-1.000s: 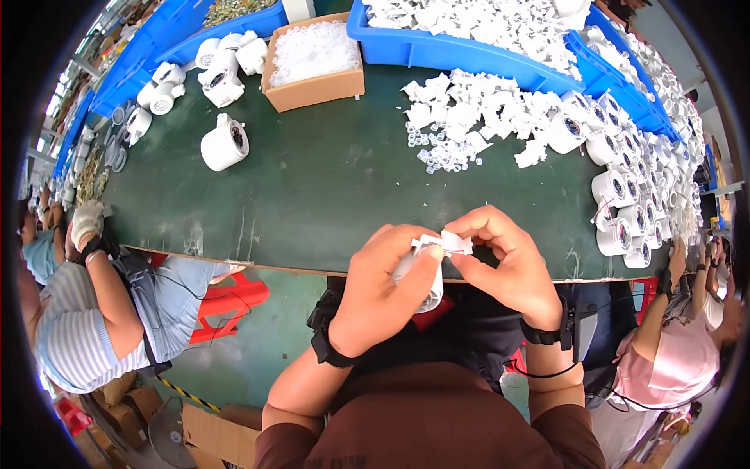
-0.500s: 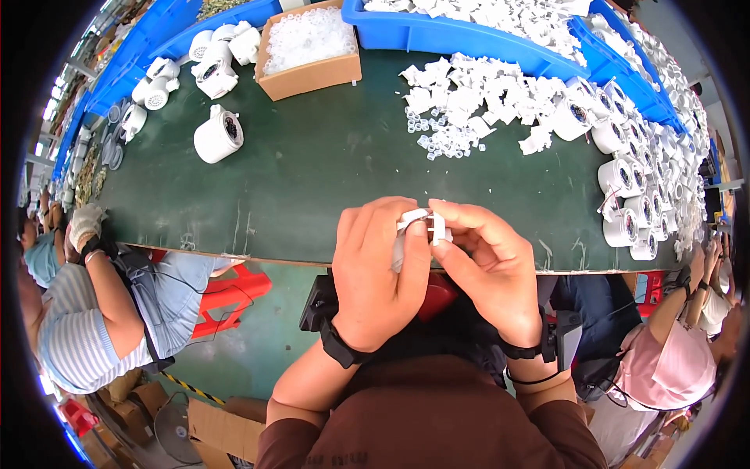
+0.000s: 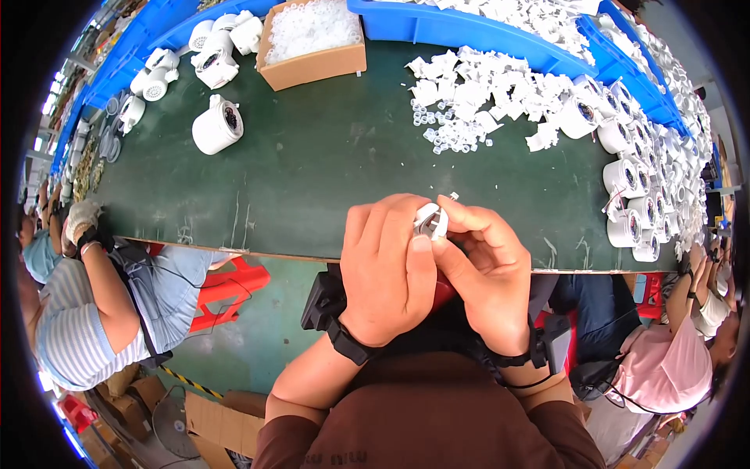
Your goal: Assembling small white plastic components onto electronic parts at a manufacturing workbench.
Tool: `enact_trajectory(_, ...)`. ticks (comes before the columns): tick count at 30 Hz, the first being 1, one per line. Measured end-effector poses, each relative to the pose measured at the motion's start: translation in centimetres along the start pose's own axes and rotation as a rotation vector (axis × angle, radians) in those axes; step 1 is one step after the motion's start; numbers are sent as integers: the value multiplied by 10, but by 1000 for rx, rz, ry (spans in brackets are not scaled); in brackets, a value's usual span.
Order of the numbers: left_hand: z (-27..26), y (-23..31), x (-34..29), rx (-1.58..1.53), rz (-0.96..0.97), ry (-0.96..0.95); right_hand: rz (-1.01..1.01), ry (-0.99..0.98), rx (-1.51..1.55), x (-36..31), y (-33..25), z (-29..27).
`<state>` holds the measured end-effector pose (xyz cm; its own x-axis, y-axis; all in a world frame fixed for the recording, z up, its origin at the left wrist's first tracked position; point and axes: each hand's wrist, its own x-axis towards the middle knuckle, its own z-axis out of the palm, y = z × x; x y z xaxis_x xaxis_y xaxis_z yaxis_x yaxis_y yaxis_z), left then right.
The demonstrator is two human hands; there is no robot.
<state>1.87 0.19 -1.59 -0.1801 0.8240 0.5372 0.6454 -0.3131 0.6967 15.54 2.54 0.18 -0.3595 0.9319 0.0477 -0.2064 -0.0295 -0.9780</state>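
A small white plastic part [image 3: 426,214] with a hollow middle is held between my two hands, above the table's near edge. My left hand [image 3: 384,270] is closed around its left side, with the thumb pressing on the front. On its other side, my right hand [image 3: 494,270] pinches a small white piece against it with thumb and forefinger. A tiny white tip [image 3: 453,196] sticks up beside the right forefinger. My fingers cover much of both pieces, so I cannot tell how far they are joined.
Across the green table [image 3: 312,172] lie a white cylindrical housing [image 3: 218,127], a cardboard box [image 3: 316,69] of clear pieces, loose white parts [image 3: 500,82] and small clear rings [image 3: 457,133]. Many housings [image 3: 625,187] crowd the right. Blue bins [image 3: 469,31] line the back. Co-workers sit on both sides.
The white part has turned and tilted in my fingers, and its two pieces look closer together. My left thumb has shifted onto the front. The view has moved slightly.
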Motion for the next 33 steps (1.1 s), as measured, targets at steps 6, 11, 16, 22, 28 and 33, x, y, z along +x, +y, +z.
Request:
enact_trajectory(6, 2, -4, -6, 11, 25, 10, -154, 145, -160, -10, 17, 16)
enact_trajectory(11, 0, -7, -4, -1, 41, 13, -113, 143, 12, -8, 14, 19)
enact_trajectory(16, -10, -12, -3, -42, 64, 16, -97, -71, -57, -8, 6, 2)
enact_trajectory(22, -17, -16, 1, -185, 46, -34, -235, -95, -172, 7, 4, -9)
enact_trajectory(28, -19, -13, 5, -297, -8, -115, -239, -49, -371, 7, -5, -8)
enact_trajectory(33, -18, -10, 13, -65, 178, -151, 210, -95, 109, 8, -8, -21)
